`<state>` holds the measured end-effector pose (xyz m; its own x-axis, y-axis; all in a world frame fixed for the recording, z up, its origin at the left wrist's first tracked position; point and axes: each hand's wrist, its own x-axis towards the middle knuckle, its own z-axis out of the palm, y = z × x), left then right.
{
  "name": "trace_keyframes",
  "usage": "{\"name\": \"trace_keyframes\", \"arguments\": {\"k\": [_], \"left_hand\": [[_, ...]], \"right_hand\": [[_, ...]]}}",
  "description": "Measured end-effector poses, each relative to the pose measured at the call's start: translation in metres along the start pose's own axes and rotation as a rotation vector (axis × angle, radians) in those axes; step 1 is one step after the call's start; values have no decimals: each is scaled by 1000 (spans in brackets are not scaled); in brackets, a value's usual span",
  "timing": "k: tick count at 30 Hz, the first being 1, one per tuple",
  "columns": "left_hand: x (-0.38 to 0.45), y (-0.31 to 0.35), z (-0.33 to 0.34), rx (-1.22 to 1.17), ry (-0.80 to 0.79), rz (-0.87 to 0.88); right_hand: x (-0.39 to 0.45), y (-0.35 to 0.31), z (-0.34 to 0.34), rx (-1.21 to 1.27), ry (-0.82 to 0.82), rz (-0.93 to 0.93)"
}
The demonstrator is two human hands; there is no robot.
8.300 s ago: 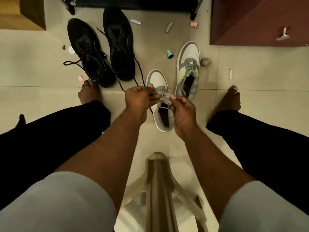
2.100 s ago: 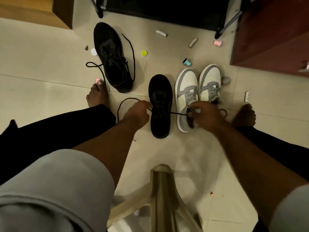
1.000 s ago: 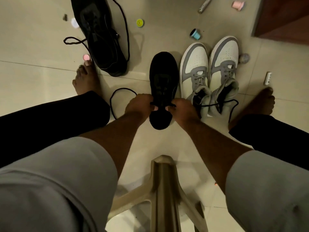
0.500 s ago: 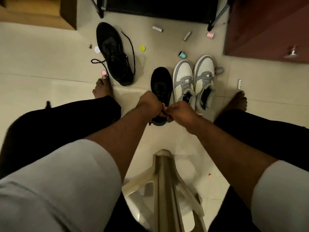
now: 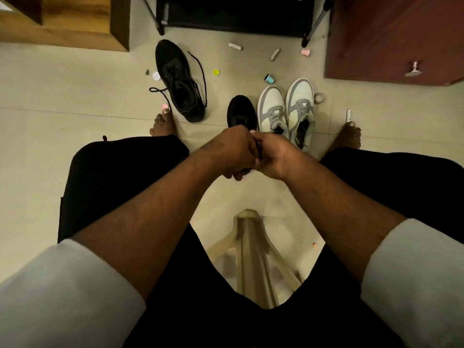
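At the far left a wooden cabinet (image 5: 75, 26) edges the tiled floor (image 5: 62, 96), with a wide stretch of bare tile below it. Next comes the far black sneaker (image 5: 179, 81), lying apart with its loose laces (image 5: 200, 71) trailing on both sides, one end reaching toward the person's bare left foot (image 5: 163, 124). In the middle the near black sneaker (image 5: 241, 111) stands toe-away on the floor, its heel hidden under the hands. The left hand (image 5: 233, 151) and right hand (image 5: 273, 156) meet knuckle to knuckle just above that heel, the fingers of both curled in. A short dark strand of lace (image 5: 260, 153) shows in the gap between them, and both seem to pinch it, though the fingertips are hidden. Just right of that shoe, close beside it, a pair of grey-and-white sneakers (image 5: 272, 106) sits side by side. Beyond them are the right foot (image 5: 349, 136) and a reddish cabinet (image 5: 391, 38) closing that side. Small caps (image 5: 269, 78) litter the tiles near a black rack (image 5: 233, 13).
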<state>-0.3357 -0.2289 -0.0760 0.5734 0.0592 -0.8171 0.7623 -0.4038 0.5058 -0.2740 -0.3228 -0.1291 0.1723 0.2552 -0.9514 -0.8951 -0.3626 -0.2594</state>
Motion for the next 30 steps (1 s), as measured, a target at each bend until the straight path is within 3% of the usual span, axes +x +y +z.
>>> {"name": "trace_keyframes", "arguments": {"k": [3,8,13,16,21,27,30], "left_hand": [[1,4,-31,160,-26,12],[37,-13,-77,40,149,22],[75,-16,-50,109,-113,170],[89,-19,-31,34,27,257],[104,-33,-37,-10,250,245],[109,-44,-48,-32,285,222],[107,-53,-55,-90,256,206]], "right_hand": [[0,-14,3,128,19,1],[-3,-23,3,128,12,21],[-10,-31,-6,-237,105,-92],[-21,-41,-14,-488,117,-213],[-40,-36,-36,-721,110,-401],[-4,-7,-58,-943,197,-775],[55,18,-65,-1062,168,-795]]}}
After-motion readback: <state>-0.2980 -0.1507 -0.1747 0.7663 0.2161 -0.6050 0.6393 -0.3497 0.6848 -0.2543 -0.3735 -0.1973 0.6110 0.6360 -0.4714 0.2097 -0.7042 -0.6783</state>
